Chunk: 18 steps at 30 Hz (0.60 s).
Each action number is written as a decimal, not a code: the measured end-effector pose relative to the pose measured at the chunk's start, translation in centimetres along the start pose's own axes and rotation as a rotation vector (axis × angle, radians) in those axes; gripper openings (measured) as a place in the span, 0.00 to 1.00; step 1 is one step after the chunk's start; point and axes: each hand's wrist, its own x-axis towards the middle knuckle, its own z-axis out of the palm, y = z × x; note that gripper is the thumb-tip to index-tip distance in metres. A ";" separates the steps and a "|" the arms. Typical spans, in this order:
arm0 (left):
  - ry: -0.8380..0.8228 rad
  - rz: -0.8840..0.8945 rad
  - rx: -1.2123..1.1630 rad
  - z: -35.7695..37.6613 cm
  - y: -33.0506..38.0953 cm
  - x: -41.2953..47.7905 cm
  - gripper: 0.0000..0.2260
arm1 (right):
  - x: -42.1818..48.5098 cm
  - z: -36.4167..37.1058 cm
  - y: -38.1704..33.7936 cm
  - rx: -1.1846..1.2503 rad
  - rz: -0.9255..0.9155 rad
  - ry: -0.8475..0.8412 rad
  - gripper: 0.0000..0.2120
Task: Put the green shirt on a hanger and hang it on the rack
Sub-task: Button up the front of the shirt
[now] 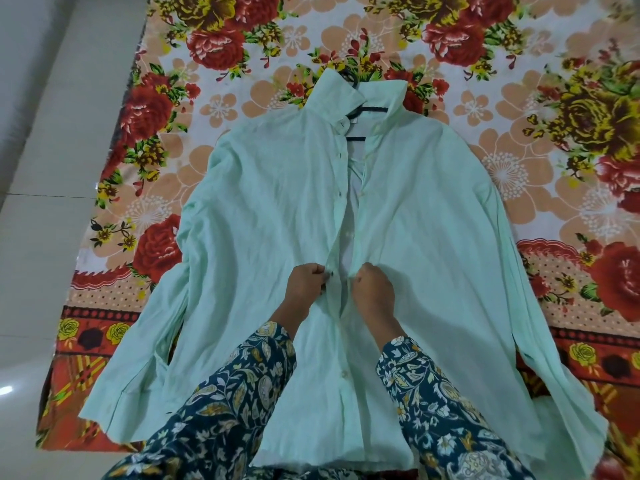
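The green shirt [270, 209] lay flat on the flowery sheet [242, 39], front side up and open down the middle. Its long way ran from you to the far side. The collar [332, 95] pointed away from you and the bottom edge was close to your body. The sleeves were spread out to both sides. The dark hanger [373, 109] was inside the shirt at the top. Bits of it showed at the collar, and its hook poked out past the collar.

Your left hand [308, 282] pinched the front edge with the buttons, about halfway down the shirt. Your right hand [372, 285] had its fingers curled round the other front edge, just beside it. The two hands were near each other but apart.

I think the shirt was light, thin and very soft. It would flop and wrinkle, and it could slide off the hanger if you pulled one side. For doing up a button, the two front edges looked like the right place to hold. For lifting, I think the hook was best, so the shirt would hang straight. The rack was not in view.
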 end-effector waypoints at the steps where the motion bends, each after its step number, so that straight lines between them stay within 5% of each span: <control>1: 0.008 0.000 0.002 0.0 0.0 0.0 0.10 | -0.2 0.1 0.2 0.034 -0.011 0.008 0.04; 6: 0.053 -0.008 0.013 0.0 0.1 0.0 0.08 | -1.0 1.1 0.6 -0.018 -0.148 0.047 0.12; 11: 0.037 0.008 0.002 -0.1 0.1 -0.4 0.08 | -0.7 1.8 0.4 -0.074 -0.198 0.105 0.09; 18: 0.003 0.068 0.001 0.0 0.3 -0.9 0.06 | -0.4 0.3 -0.1 0.515 0.045 0.010 0.08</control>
